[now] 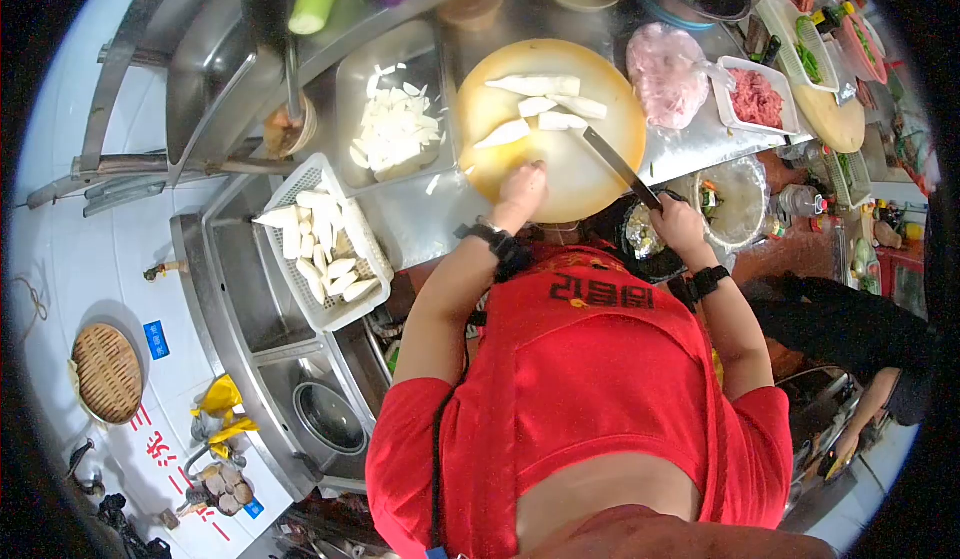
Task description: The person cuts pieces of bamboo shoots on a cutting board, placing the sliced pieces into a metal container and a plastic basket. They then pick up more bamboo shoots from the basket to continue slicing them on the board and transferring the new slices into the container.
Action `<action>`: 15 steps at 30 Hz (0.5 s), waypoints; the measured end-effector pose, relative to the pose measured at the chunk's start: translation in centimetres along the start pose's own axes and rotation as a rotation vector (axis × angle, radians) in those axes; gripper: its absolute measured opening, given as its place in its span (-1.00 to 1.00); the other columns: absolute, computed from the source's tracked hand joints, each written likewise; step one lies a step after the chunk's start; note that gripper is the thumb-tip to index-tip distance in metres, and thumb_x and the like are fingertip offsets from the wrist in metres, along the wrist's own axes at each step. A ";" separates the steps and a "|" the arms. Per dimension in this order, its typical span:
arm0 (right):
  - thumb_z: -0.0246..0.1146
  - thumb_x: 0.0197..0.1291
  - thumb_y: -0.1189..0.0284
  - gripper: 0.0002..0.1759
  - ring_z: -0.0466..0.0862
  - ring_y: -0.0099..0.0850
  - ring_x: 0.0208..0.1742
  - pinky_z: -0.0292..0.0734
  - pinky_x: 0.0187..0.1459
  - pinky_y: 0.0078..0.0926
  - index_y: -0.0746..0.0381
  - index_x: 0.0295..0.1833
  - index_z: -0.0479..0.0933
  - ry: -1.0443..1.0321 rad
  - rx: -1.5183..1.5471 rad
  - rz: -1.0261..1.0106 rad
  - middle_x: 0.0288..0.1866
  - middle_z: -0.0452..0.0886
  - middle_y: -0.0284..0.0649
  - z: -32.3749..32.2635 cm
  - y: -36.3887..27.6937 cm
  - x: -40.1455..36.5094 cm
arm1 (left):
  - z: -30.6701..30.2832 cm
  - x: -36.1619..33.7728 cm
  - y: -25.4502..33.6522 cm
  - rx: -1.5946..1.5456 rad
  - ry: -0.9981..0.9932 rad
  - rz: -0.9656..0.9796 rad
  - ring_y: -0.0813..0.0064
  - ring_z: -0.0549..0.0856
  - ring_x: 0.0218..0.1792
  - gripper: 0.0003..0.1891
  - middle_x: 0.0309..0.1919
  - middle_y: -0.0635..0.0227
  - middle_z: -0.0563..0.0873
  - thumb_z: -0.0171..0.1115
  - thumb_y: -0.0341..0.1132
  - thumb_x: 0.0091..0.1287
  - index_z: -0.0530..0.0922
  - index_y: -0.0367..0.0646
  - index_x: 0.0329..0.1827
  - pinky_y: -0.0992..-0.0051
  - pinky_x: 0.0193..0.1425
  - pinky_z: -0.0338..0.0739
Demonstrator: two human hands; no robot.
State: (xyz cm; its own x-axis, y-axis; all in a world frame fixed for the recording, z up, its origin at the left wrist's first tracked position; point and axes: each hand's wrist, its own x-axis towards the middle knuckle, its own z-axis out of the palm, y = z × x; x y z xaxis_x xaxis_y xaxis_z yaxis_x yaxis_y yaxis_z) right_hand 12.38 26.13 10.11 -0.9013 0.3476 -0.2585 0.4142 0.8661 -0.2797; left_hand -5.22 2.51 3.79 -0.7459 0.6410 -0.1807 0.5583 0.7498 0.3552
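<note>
A round yellowish cutting board [600, 189] lies on the steel counter in front of me. Several peeled white vegetable stems [534, 85], perhaps water bamboo, rest on its far half, some of them cut short. My right hand [678, 225] is wrapped round the handle of a kitchen knife [618, 164]. The blade slants over the board's right side, its tip beside the pieces. My left hand [522, 191] is over the board's near left edge with its fingers curled; whether anything is in them is hidden. Left of the board, a steel tray [346, 64] holds cut white pieces [395, 124].
A white basket [372, 294] of peeled stems sits by the sink [250, 259] at left. Right of the board are a bag of pink meat [668, 74] and a tray of minced meat [757, 99]. Another person in dark clothing [850, 324] is at far right.
</note>
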 end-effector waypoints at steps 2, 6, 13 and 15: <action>0.12 0.08 0.23 -0.73 0.63 -0.01 -0.39 0.52 -0.33 -0.05 0.20 -0.24 0.51 0.006 -0.003 0.006 -0.49 0.60 0.03 -0.3 -0.3 0.0 | -2.2 -0.7 0.3 -0.048 0.078 0.023 0.09 0.66 -0.29 -0.88 -0.34 0.09 0.64 0.14 -0.38 0.09 0.51 -0.14 -0.31 0.18 -0.20 0.56; 0.10 0.07 0.25 -0.75 0.62 0.01 -0.39 0.52 -0.34 -0.02 0.22 -0.29 0.49 0.011 0.027 0.001 -0.49 0.59 0.05 0.0 -0.1 0.0 | -11.6 -1.8 0.2 -0.108 0.368 -0.112 0.12 0.65 -0.40 -0.92 -0.45 0.11 0.64 0.17 -0.41 0.08 0.56 -0.11 -0.36 0.26 -0.30 0.56; 0.09 0.07 0.25 -0.75 0.62 0.02 -0.39 0.52 -0.34 -0.03 0.22 -0.32 0.47 0.012 0.030 0.025 -0.48 0.59 0.05 0.6 0.2 0.3 | -11.8 -0.4 0.3 -0.129 0.186 -0.024 0.10 0.66 -0.33 -0.87 -0.39 0.08 0.64 0.19 -0.38 0.10 0.57 -0.16 -0.30 0.22 -0.31 0.57; 0.09 0.07 0.25 -0.75 0.62 0.02 -0.39 0.52 -0.34 -0.03 0.22 -0.32 0.47 0.010 0.029 0.037 -0.49 0.59 0.05 0.3 -0.1 0.1 | -7.8 -0.5 1.1 0.079 -0.075 0.118 0.08 0.67 -0.32 -0.84 -0.34 0.10 0.66 0.17 -0.35 0.11 0.58 -0.17 -0.27 0.23 -0.23 0.58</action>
State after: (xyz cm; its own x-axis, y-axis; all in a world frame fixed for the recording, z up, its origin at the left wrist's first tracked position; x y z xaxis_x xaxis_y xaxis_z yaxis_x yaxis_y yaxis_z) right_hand 12.24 25.96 9.86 -0.8867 0.3824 -0.2600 0.4503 0.8420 -0.2971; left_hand -7.03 1.79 11.40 -0.6461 0.7334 -0.2113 0.6692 0.6775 0.3053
